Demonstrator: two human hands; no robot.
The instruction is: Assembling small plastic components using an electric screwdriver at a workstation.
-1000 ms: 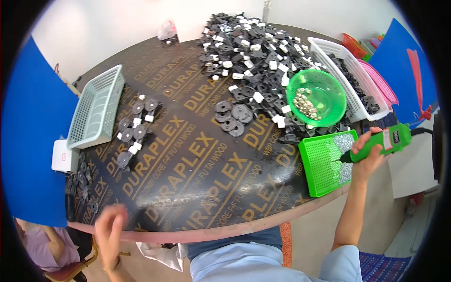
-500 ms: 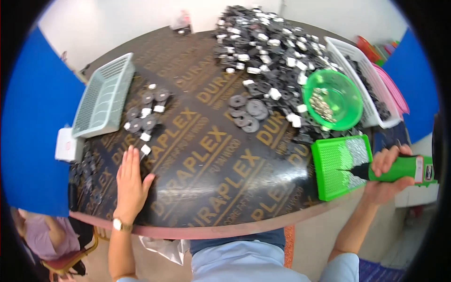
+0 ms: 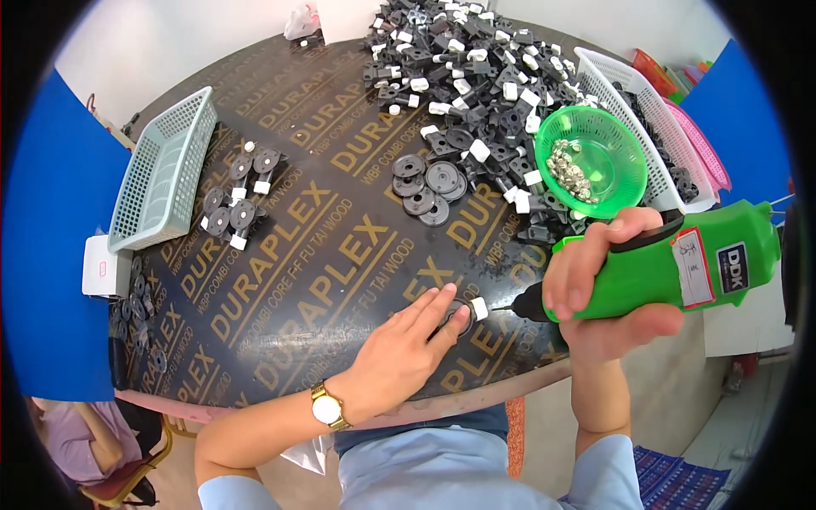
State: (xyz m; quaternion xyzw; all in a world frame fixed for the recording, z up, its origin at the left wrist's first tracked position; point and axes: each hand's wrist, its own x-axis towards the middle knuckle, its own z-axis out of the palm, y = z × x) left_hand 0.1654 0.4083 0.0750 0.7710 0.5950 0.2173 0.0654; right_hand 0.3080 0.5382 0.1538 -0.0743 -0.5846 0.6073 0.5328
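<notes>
A green electric screwdriver is gripped by my right hand, its fingers wrapped round the black front part. Its thin bit points left, close to the white block of a black wheel part lying near the front of the table. My left hand, with a gold watch at the wrist, holds that wheel part against the tabletop; its fingers cover much of the black disc. Whether the bit touches the part, I cannot tell. Behind my hands lie several loose black discs.
A big heap of black parts with white blocks fills the back. Right stand a green bowl of small metal pieces and a white basket. Left are a pale basket, assembled wheels and a white box. A person sits far left.
My left hand has moved right from the left side of the table and now holds a wheel part. The screwdriver has come left from the green tray of screws to this part.
</notes>
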